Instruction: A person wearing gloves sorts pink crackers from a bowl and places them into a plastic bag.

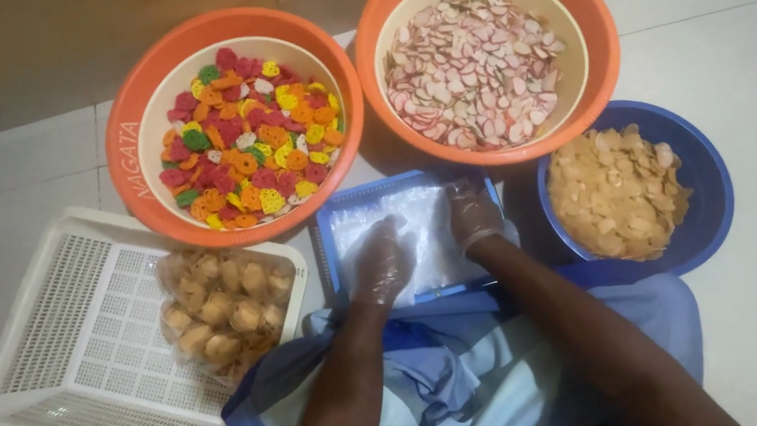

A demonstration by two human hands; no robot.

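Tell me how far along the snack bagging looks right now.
Early, it seems. Done: one filled clear bag lies in the white basket. In hand: the gloved left hand and right hand are on clear plastic in the blue tray. Left: the colourful crackers, pink-white chips and pale chips still fill their bowls.

clear bag of golden snacks point(227, 308) | laid in white tray, near left || clear bags point(416, 227) | stacked in blue tray, centre || white lettering point(132, 161) | printed on left orange tub's rim
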